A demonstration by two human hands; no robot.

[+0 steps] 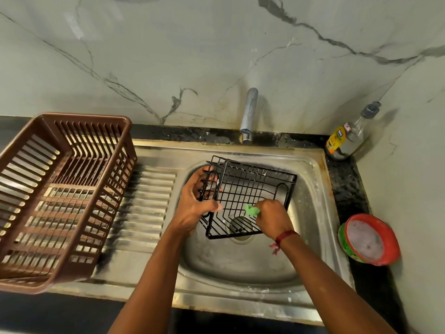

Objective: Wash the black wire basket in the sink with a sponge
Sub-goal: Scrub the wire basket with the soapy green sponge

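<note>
The black wire basket point(248, 189) is tilted up inside the steel sink point(310, 213), its open side facing me, above the drain. My left hand point(195, 203) grips the basket's left side wall. My right hand point(273, 216) is closed on a green sponge point(252, 209) and presses it against the basket's wire bottom near the lower right. A red thread is tied round my right wrist.
A brown plastic dish crate point(60, 189) stands on the ribbed drainboard point(144, 203) to the left. The tap point(249, 114) hangs over the sink's back edge, with no water running. A dishwash bottle point(349, 136) stands in the back right corner, a red-rimmed tub point(368, 239) on the right counter.
</note>
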